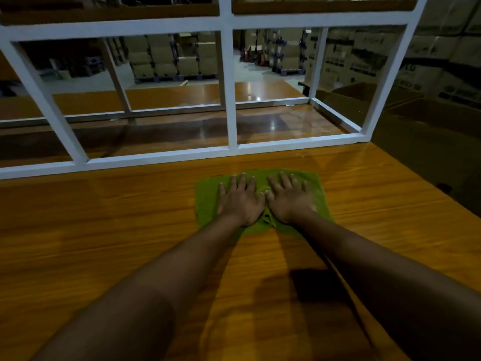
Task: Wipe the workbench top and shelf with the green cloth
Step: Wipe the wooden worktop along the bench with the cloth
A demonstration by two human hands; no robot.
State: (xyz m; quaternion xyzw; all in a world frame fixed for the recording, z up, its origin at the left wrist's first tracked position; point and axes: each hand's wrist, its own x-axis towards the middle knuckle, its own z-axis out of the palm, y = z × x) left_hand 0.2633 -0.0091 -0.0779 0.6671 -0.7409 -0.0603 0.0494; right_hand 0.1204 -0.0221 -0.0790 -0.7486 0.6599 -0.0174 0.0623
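The green cloth [207,201] lies spread flat on the wooden workbench top [104,217], a little in front of the white frame. My left hand [240,201] presses palm-down on the cloth's left half, fingers spread. Beside it, my right hand [289,200] rests flat on the right half, thumbs almost touching. Both arms stretch forward from the near edge. The wooden shelf [109,11] runs along the top of the view, held by the frame.
A white metal frame [231,100] stands on the bench behind the cloth, its base rail [161,158] crossing left to right. The bench's right edge [416,183] drops off to dark cardboard boxes. Stacked cartons fill the warehouse beyond.
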